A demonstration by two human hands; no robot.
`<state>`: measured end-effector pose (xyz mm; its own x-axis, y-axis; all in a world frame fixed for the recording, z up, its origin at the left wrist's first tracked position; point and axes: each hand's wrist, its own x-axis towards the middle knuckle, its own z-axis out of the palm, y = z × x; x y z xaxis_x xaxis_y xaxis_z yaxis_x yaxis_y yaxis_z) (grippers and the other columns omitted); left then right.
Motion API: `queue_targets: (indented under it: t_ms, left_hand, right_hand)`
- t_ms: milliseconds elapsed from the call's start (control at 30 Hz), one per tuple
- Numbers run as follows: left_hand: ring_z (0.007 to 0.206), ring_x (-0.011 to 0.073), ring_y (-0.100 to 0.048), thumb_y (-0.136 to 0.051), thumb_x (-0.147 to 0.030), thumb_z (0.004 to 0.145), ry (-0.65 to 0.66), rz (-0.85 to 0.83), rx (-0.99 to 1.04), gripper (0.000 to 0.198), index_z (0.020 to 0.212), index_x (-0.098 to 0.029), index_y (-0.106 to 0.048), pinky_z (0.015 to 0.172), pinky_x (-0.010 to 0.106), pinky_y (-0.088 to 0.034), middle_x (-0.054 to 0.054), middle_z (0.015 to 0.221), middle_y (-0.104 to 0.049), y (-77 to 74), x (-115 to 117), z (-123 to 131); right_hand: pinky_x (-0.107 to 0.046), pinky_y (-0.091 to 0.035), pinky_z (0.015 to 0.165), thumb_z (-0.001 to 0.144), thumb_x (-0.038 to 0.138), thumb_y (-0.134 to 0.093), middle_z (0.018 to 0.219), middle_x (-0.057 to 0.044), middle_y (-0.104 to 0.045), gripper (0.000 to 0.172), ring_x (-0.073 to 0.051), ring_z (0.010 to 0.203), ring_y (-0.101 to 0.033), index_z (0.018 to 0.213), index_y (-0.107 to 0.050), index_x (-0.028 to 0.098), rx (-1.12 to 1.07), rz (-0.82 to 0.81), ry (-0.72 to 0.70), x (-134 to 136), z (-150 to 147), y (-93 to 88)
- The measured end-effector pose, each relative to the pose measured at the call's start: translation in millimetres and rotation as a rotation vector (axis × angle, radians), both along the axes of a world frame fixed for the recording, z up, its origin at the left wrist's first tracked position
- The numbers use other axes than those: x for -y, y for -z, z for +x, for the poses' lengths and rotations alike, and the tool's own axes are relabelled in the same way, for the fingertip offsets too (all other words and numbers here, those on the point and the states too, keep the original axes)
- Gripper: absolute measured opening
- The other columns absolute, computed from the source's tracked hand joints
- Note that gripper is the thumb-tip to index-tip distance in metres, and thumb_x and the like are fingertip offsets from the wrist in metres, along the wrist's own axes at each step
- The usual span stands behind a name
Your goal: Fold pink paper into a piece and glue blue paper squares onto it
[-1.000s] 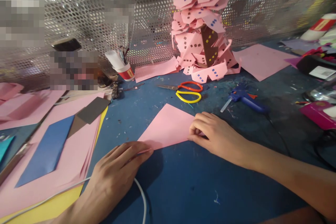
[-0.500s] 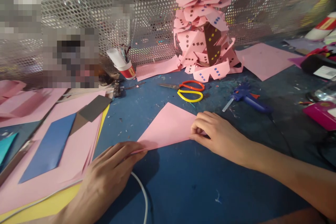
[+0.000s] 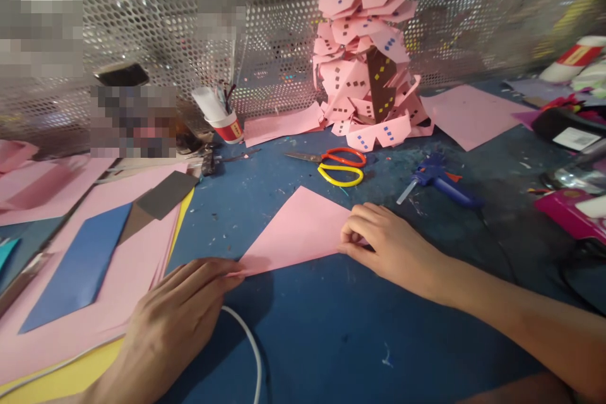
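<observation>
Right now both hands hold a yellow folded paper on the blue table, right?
No, the folded paper is pink, not yellow; the head view shows it. The left hand presses its near corner and the right hand pinches its right corner, on the blue table.

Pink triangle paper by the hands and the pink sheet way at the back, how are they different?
The pink triangle is three-cornered; the back sheet shows four sides. The left hand presses one corner of the pink triangle and the right hand pinches another; nobody touches the back sheet. Both are pink and lie on the blue table.
</observation>
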<state>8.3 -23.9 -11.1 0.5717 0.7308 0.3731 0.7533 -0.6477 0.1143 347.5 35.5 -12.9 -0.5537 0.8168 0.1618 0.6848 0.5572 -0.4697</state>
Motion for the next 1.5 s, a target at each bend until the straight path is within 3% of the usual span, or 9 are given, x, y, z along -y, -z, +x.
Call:
queue_targets:
  t_ms: [133, 267, 433, 700, 1333, 1500]
  left_hand:
    - [0.111, 0.0221, -0.064, -0.048, -0.012, 0.094, 0.013, 0.005, -0.04, 0.033, 0.12, -0.023, -0.066, 0.095, 0.038, -0.05, 0.006, 0.124, -0.069, -0.7, -1, 14]
    - [0.123, 0.0228, -0.058, -0.05, -0.009, 0.095, 0.141, -0.032, -0.058, 0.041, 0.133, -0.022, -0.06, 0.102, 0.039, -0.049, 0.007, 0.131, -0.066, -0.2, -6, 45]
    - [0.117, 0.0235, -0.06, -0.055, -0.017, 0.097, 0.227, -0.035, -0.057, 0.04, 0.137, -0.016, -0.058, 0.099, 0.038, -0.052, 0.01, 0.129, -0.067, 6.2, -15, 70]
    - [0.12, 0.0244, -0.059, -0.056, -0.022, 0.097, 0.233, -0.053, -0.043, 0.041, 0.138, -0.017, -0.057, 0.103, 0.039, -0.051, 0.01, 0.133, -0.065, 15.8, -17, 63]
    - [0.123, 0.0211, -0.053, -0.053, -0.033, 0.1, 0.238, -0.051, -0.089, 0.048, 0.146, -0.021, -0.049, 0.109, 0.031, -0.037, 0.004, 0.138, -0.059, 18.9, -22, 62]
    - [0.121, 0.0207, -0.055, -0.053, -0.034, 0.1, 0.248, -0.038, -0.084, 0.047, 0.145, -0.02, -0.05, 0.107, 0.031, -0.039, 0.005, 0.135, -0.061, 18.3, -23, 64]
  right_hand:
    - [-0.032, -0.04, 0.08, 0.092, 0.018, -0.066, 0.086, 0.001, -0.059, 0.016, -0.017, 0.084, -0.052, 0.08, -0.056, 0.021, -0.001, 0.004, 0.002, 0, 0, -0.1]
    - [-0.032, -0.039, 0.081, 0.092, 0.019, -0.066, 0.087, 0.0, -0.06, 0.015, -0.017, 0.084, -0.052, 0.08, -0.057, 0.021, -0.014, 0.03, 0.002, 1, 0, 0.9]
    - [-0.032, -0.038, 0.08, 0.087, 0.014, -0.064, 0.09, -0.001, -0.062, 0.012, -0.017, 0.085, -0.053, 0.081, -0.055, 0.02, -0.012, 0.08, 0.031, 4, -3, 1.6]
    - [-0.032, -0.036, 0.079, 0.081, 0.011, -0.062, 0.088, 0.0, -0.062, 0.013, -0.017, 0.084, -0.052, 0.081, -0.053, 0.021, 0.051, 0.086, 0.071, 5, 2, -1.7]
    - [-0.03, -0.037, 0.078, 0.081, 0.012, -0.058, 0.09, -0.001, -0.061, 0.01, -0.016, 0.085, -0.054, 0.082, -0.053, 0.02, 0.073, 0.019, 0.068, 4, 14, -9.2]
    - [-0.03, -0.037, 0.078, 0.08, 0.01, -0.056, 0.088, 0.0, -0.062, 0.012, -0.016, 0.086, -0.055, 0.083, -0.052, 0.021, 0.09, 0.018, 0.061, 3, 19, -10.5]
